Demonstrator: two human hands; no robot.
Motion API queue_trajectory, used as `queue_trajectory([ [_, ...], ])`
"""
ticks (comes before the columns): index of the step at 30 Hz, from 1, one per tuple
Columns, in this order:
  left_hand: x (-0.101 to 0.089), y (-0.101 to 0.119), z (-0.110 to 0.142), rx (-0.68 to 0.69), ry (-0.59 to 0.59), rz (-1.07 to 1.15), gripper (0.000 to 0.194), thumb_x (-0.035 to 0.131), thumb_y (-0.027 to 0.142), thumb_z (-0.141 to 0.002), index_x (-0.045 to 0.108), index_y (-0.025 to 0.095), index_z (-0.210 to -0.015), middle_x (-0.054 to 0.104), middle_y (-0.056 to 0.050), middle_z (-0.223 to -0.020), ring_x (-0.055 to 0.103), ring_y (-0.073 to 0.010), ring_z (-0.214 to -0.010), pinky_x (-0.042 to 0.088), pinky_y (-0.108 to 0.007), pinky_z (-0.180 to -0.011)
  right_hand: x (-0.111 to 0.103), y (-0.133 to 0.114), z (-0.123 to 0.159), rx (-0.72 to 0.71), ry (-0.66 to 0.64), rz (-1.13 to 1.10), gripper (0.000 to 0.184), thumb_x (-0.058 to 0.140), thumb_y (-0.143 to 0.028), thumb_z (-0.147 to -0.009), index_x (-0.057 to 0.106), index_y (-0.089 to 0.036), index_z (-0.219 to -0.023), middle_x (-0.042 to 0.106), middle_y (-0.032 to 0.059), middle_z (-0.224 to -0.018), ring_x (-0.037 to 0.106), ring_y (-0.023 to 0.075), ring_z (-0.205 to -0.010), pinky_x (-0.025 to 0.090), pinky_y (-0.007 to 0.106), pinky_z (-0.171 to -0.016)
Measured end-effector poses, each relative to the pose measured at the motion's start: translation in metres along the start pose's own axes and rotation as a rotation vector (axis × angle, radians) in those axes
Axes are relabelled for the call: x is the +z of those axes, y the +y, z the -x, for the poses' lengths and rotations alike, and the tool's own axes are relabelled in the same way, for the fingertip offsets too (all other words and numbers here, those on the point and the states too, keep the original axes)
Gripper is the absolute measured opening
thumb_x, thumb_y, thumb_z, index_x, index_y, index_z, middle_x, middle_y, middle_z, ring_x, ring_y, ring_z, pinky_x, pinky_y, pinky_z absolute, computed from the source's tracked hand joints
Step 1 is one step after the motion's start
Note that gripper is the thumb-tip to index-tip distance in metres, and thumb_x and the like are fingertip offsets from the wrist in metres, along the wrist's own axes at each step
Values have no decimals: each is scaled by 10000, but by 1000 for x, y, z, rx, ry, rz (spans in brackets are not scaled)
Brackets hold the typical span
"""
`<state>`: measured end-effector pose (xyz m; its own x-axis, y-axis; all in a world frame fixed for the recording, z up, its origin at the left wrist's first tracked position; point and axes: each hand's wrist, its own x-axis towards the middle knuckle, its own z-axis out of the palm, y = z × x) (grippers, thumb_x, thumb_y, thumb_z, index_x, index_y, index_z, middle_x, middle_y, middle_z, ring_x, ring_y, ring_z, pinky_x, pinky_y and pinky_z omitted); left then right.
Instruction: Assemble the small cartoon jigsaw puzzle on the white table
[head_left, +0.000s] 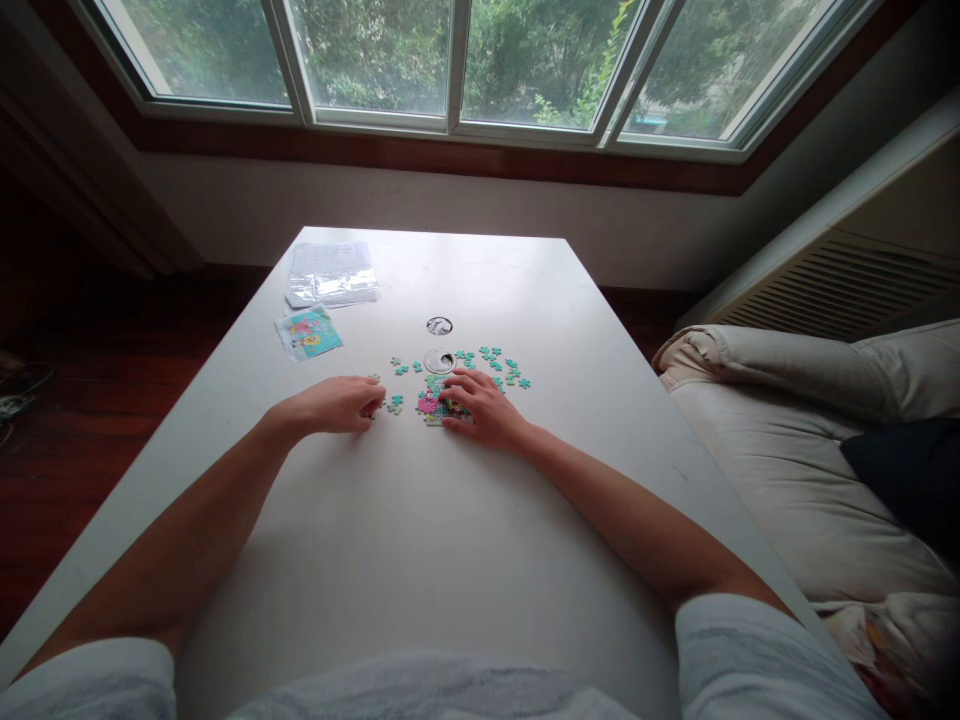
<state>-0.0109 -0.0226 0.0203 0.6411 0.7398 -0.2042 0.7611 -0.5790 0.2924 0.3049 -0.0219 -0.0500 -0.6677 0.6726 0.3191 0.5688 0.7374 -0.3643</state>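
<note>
A partly joined jigsaw puzzle (429,404) with pink and green parts lies on the white table. Over its right side rests my right hand (489,408), fingers apart and bent, the fingertips touching or just above the joined pieces. My left hand (343,404) is to the left of the puzzle with its fingers curled together. What those fingers hold, if anything, is hidden. Loose puzzle pieces (395,403) lie between that hand and the puzzle. More loose green pieces (511,365) are scattered beyond my right hand, and a few others (402,369) lie at the upper left.
A colourful picture card (309,333) and a clear plastic packet (331,274) lie at the table's far left. Round openings (439,325) sit in the middle of the white table (420,540). To the right stands a pale sofa (780,450); a window (450,70) is ahead.
</note>
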Motion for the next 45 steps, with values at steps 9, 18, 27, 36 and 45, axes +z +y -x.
queue_trajectory([
  [9, -2, 14, -7, 63, 61, 89, 109, 511, 172, -806, 594, 239, -782, 648, -11, -770, 551, -171, -663, 334, -284, -573, -1, 2, -2, -3, -48, 7, 406, 644, -464, -924, 625, -274, -1282, 524, 90, -1505, 368, 308, -1471, 321, 527, -1191],
  [18, 19, 24, -26, 151, 280, 147, 310, 463, 210, -908, 731, 255, -1056, 662, -26, -891, 577, -135, -703, 428, -247, -680, 0, 4, -2, -7, -29, 18, 496, 631, -482, -930, 584, -278, -1379, 532, 100, -1489, 409, 293, -1439, 325, 511, -1191],
  [27, 44, 27, -42, 82, 514, 336, 257, 520, 266, -923, 730, 232, -1068, 706, -34, -926, 591, -128, -721, 487, -255, -727, 0, -1, -2, -34, -6, 55, 496, 610, -529, -939, 599, -269, -1360, 517, 113, -1497, 411, 302, -1429, 341, 518, -1179],
  [36, 48, 44, -41, -132, 481, 361, 216, 600, 303, -880, 744, 274, -1038, 749, 9, -889, 663, -158, -781, 498, -282, -777, -4, -3, -6, 4, -35, 63, 479, 693, -533, -875, 621, -270, -1269, 577, 108, -1385, 430, 317, -1374, 339, 519, -1153],
  [45, 59, 52, -32, -193, 534, 414, 175, 589, 340, -879, 649, 252, -1018, 726, 6, -838, 620, -151, -700, 483, -280, -695, 4, -9, -4, 36, 33, 32, 459, 692, -499, -884, 621, -265, -1272, 576, 102, -1409, 392, 313, -1427, 310, 525, -1178],
])
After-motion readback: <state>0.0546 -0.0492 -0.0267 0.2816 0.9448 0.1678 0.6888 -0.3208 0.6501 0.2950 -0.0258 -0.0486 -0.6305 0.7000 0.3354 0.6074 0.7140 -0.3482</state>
